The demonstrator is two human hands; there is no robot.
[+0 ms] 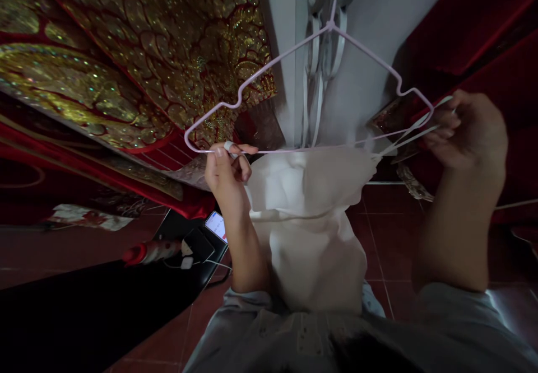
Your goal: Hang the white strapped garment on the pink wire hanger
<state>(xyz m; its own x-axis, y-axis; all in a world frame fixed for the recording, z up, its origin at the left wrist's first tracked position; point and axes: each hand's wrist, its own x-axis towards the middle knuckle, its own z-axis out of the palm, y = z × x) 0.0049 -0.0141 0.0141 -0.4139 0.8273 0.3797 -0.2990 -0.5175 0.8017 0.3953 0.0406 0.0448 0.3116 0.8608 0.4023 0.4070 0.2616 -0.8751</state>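
Observation:
A pale pink wire hanger (290,54) hangs in front of me with its hook up by a grey-white wall. A white garment (311,216) dangles below its bottom bar. My left hand (227,174) pinches the garment's left strap against the bar near the hanger's left end. My right hand (466,129) is closed on the garment's thin white straps (409,132), which are stretched over the hanger's right shoulder.
Red cloth with gold sequin embroidery (138,65) hangs at the left; more red fabric (483,31) is at the right. On the red tiled floor lie a lit phone (216,225), chargers on a dark surface (193,244) and a red-handled tool (147,251).

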